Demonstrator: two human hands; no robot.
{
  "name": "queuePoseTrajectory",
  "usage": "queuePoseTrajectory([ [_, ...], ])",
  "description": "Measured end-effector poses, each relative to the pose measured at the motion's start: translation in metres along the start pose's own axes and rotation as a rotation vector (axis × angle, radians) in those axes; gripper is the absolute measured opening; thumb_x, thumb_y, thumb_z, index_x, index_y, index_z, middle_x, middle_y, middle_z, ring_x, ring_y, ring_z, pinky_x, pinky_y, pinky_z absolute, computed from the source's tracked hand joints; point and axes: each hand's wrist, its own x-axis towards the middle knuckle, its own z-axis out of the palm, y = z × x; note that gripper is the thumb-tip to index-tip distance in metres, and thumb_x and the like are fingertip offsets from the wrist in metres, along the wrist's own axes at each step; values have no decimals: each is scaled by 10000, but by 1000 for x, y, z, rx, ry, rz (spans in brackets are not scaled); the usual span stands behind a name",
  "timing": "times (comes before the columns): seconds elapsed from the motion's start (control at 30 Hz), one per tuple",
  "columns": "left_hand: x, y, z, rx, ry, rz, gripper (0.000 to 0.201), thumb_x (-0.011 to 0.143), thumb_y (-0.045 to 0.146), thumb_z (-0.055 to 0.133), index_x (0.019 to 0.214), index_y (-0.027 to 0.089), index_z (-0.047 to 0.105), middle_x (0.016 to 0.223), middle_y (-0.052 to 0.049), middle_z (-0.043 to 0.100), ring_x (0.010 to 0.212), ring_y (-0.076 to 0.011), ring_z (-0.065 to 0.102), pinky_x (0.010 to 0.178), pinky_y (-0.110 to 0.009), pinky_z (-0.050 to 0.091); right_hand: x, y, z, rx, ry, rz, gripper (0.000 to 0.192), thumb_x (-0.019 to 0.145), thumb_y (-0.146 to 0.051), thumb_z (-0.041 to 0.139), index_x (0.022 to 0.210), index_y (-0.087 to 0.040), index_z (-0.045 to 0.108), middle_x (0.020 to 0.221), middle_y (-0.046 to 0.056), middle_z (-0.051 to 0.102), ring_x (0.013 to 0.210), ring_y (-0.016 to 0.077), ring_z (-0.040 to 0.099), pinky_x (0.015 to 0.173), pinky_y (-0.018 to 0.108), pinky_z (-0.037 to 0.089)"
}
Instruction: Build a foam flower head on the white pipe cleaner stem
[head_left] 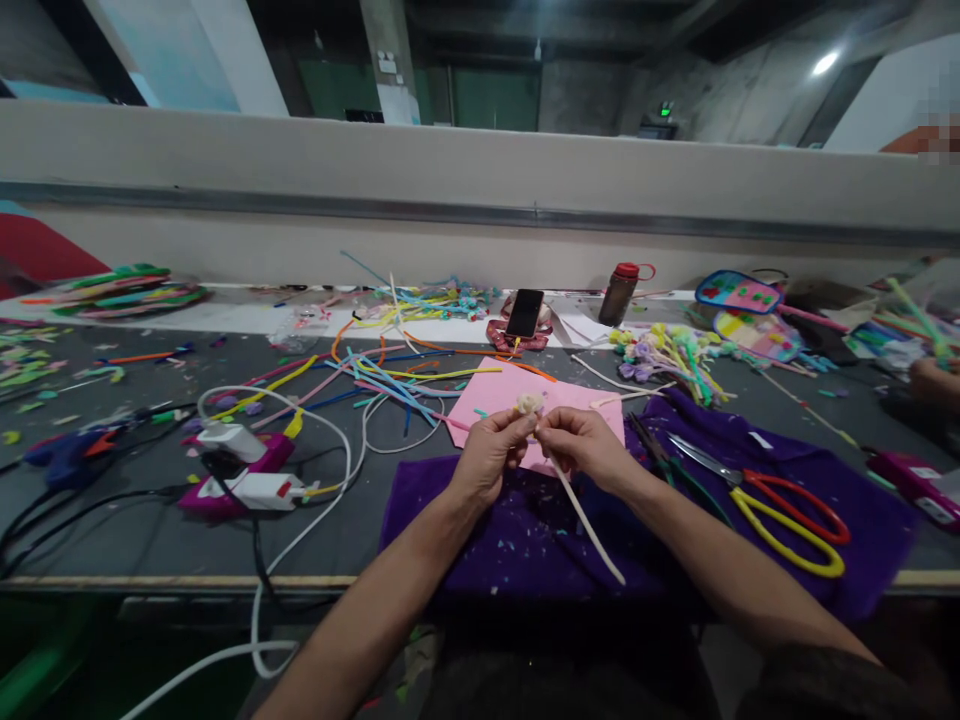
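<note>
My left hand (489, 455) and my right hand (589, 445) meet above a purple cloth (517, 540), both pinching a cream pipe cleaner (589, 525). Its top end is curled into a small cream flower (529, 403) between my fingertips, and its straight tail runs down toward me to the right. A pink sheet (495, 392) lies on the table just behind my hands.
Red and yellow scissors (780, 505) lie on the cloth at right. Loose coloured pipe cleaners (390, 380) spread behind left, finished flowers (664, 352) behind right. Pink glue guns (240, 475) with cables sit left; a phone (524, 312) and brown bottle (619, 292) stand farther back.
</note>
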Motion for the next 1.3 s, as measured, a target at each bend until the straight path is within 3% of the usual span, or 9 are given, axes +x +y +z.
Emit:
queuePoseTrajectory([
  [0.1, 2, 0, 0, 3, 17, 23, 265, 647, 355, 698, 698, 110, 612, 518, 53, 420, 399, -10, 301, 360, -158, 171, 2, 2, -3, -62, -15, -43, 204, 740, -344, 592, 698, -150, 547, 540, -43, 520, 402, 56, 432, 389, 183, 333],
  [0.27, 5, 3, -3, -25, 61, -8, 262, 655, 350, 697, 689, 115, 587, 496, 69, 375, 384, -5, 270, 351, -154, 135, 9, 4, -15, -147, 83, -206, 156, 680, -238, 647, 796, -158, 578, 698, -27, 564, 562, 71, 490, 530, 200, 398],
  [0.5, 5, 3, -4, -2, 18, -30, 261, 668, 350, 689, 724, 115, 592, 485, 72, 367, 378, -8, 265, 347, -152, 142, 11, 2, -20, -295, 62, -138, 146, 753, -274, 548, 799, -148, 608, 564, -38, 514, 439, 78, 444, 416, 197, 338],
  [0.7, 5, 2, -4, -6, -19, -48, 243, 664, 342, 693, 713, 123, 598, 486, 73, 380, 373, -7, 285, 343, -148, 158, 7, -3, -20, -493, 114, -269, 223, 821, -234, 452, 904, -150, 641, 647, -17, 542, 545, 87, 443, 520, 209, 330],
  [0.93, 6, 2, -6, -2, -28, -35, 261, 687, 370, 657, 736, 115, 628, 718, -34, 622, 389, -10, 382, 329, -157, 177, 8, -2, -27, -357, 144, -194, 269, 785, -310, 533, 985, -151, 616, 559, -52, 447, 484, 77, 361, 476, 209, 289],
  [1.03, 8, 2, -9, -4, 4, -43, 262, 663, 366, 676, 697, 114, 617, 686, -31, 621, 381, -8, 372, 334, -156, 181, 10, 0, -30, -288, 127, -128, 274, 804, -317, 499, 1012, -167, 595, 533, -61, 414, 439, 74, 338, 433, 206, 278],
  [1.2, 12, 3, -11, 14, 51, -104, 273, 628, 363, 707, 645, 123, 578, 548, 24, 537, 364, -12, 347, 346, -154, 197, 10, 0, -34, -196, 54, -45, 285, 783, -319, 520, 1026, -184, 583, 641, -15, 516, 521, 111, 481, 450, 216, 382],
  [1.3, 16, 3, -11, 20, 54, -114, 264, 643, 351, 700, 633, 129, 558, 484, 53, 466, 351, -13, 332, 346, -150, 188, 10, -2, -36, -228, 63, -62, 275, 811, -304, 484, 1032, -183, 593, 613, -26, 493, 481, 91, 428, 443, 205, 344],
])
